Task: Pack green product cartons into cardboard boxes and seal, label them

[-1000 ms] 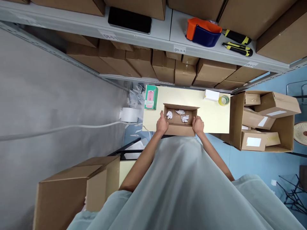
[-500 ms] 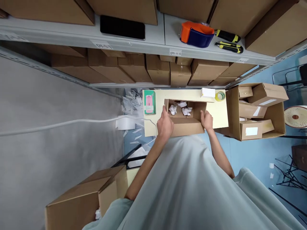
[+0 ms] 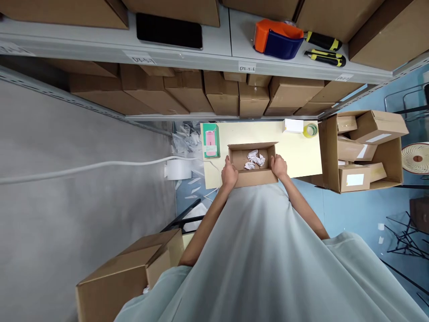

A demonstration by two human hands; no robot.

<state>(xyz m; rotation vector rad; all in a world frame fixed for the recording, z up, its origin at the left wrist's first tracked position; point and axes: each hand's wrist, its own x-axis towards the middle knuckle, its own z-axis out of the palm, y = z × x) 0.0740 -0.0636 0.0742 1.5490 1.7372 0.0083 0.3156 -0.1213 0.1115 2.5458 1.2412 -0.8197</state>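
Left hand (image 3: 230,174), right hand (image 3: 279,166) clasping box (image 3: 256,179) by opposite ends, both curled closed, apparently steadying it; crumpled paper (image 3: 259,160) sitting inside box.

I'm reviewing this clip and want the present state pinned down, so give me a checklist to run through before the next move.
1. Left hand on the open box: ok, holding its left side.
2. Right hand on it too: ok, holding the right side.
3. Crumpled paper inside the box: ok.
4. Paper spread across the box floor: not ok, bunched together, with the left end bare.
5. Green package apart from the box: ok, to its left on the table.
6. Box bottom flat on the table: cannot tell, underside hidden.
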